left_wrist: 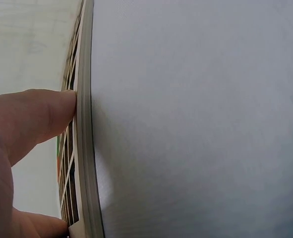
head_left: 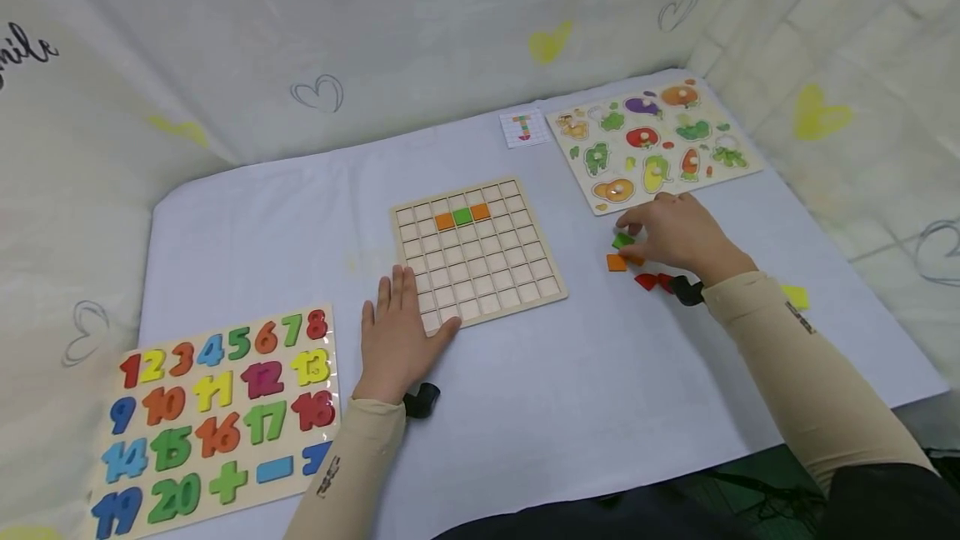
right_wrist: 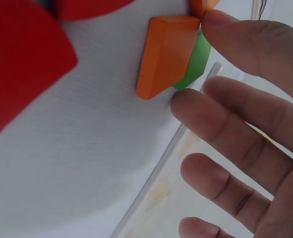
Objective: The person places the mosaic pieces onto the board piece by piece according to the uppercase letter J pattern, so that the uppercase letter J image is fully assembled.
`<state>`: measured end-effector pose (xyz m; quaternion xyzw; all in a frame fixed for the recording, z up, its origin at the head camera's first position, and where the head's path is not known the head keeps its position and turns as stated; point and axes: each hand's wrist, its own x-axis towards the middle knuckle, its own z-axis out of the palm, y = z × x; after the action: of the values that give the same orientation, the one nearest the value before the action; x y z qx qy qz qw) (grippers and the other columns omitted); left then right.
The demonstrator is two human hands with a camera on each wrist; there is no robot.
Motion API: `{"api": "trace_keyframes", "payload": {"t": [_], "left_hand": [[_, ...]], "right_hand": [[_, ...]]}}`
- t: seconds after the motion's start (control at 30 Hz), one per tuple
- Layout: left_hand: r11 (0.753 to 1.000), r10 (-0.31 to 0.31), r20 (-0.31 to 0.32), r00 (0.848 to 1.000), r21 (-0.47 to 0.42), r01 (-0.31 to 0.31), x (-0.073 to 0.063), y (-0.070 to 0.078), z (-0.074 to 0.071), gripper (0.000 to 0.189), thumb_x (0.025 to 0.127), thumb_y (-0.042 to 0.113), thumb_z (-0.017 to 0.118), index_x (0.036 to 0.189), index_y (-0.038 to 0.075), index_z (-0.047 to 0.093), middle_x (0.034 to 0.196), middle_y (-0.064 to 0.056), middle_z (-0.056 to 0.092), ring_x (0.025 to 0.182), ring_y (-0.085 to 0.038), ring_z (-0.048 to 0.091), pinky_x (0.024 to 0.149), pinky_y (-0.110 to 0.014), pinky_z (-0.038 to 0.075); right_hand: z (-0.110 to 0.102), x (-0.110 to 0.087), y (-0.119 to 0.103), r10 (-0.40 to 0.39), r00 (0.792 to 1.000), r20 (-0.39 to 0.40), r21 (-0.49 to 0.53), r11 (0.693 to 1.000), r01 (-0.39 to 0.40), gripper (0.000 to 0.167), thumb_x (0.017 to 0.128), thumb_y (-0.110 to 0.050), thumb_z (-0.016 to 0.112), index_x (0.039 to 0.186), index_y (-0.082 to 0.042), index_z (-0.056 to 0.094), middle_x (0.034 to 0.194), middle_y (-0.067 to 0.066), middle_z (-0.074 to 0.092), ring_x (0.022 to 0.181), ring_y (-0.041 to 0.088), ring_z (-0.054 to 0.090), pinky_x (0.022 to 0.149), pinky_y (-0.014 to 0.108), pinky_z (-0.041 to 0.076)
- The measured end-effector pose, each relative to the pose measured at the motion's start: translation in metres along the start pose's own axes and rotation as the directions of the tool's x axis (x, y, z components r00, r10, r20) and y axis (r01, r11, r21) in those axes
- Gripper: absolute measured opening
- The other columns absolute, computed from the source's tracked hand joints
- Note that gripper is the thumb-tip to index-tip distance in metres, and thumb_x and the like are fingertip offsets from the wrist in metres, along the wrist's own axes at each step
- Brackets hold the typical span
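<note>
A square wooden grid board (head_left: 487, 273) lies mid-table, with an orange tile (head_left: 445, 222), a green tile (head_left: 462, 216) and another orange tile (head_left: 480, 212) in a row near its far side. My left hand (head_left: 397, 340) rests at its near left corner, fingers spread along the left edge. Its thumb (left_wrist: 42, 111) presses on the board's near edge. To the right, my right hand (head_left: 675, 236) reaches over loose pieces. Its thumb and fingertips stand apart around a loose green tile (right_wrist: 196, 62), beside an orange tile (right_wrist: 166, 57). Red curved pieces (head_left: 647, 281) lie nearer me.
A number puzzle (head_left: 225, 340) lies at the left, partly under my left forearm. At the back right is a vegetable puzzle (head_left: 585, 169), with a small pattern card (head_left: 513, 138) beside it. A yellow piece (head_left: 797, 297) shows beyond my right sleeve.
</note>
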<state>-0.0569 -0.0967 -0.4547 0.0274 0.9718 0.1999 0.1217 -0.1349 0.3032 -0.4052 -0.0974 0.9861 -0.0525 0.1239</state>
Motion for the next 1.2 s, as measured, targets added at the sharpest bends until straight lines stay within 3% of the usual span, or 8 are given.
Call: {"api": "trace_keyframes", "payload": {"t": [0.37,0.77,1.2], "left_hand": [[1.000,0.003,0.005,1.000,0.010,-0.003,0.001,-0.001,-0.002,0.108,0.093,0.063,0.063,0.167,0.004,0.011,0.176,-0.015,0.007,0.164,-0.038,0.007,0.129,-0.066,0.010],[1.000,0.005,0.005,1.000,0.002,-0.005,0.000,-0.001,-0.003,0.107,0.093,0.062,0.063,0.167,0.004,0.012,0.176,-0.015,0.007,0.164,-0.039,0.007,0.129,-0.067,0.011],[1.000,0.002,0.011,1.000,-0.003,-0.002,0.001,-0.001,-0.001,0.108,0.093,0.063,0.063,0.167,0.005,0.011,0.176,-0.014,0.006,0.164,-0.038,0.006,0.129,-0.066,0.010]], "right_hand": [[0.003,-0.001,0.002,-0.015,1.000,-0.012,0.012,1.000,0.015,0.035,0.083,-0.032,0.086,0.113,-0.014,0.081,0.103,0.004,0.079,0.106,0.032,0.062,0.099,0.059,0.045],[0.001,-0.010,0.004,0.016,0.999,0.031,0.023,1.000,-0.017,0.038,0.083,-0.031,0.085,0.114,-0.010,0.080,0.101,0.005,0.079,0.101,0.029,0.059,0.091,0.054,0.047],[0.002,-0.015,0.009,0.010,0.999,0.036,0.010,1.000,-0.010,0.034,0.082,-0.025,0.083,0.112,-0.011,0.080,0.105,0.005,0.079,0.104,0.029,0.059,0.094,0.056,0.045]]}}
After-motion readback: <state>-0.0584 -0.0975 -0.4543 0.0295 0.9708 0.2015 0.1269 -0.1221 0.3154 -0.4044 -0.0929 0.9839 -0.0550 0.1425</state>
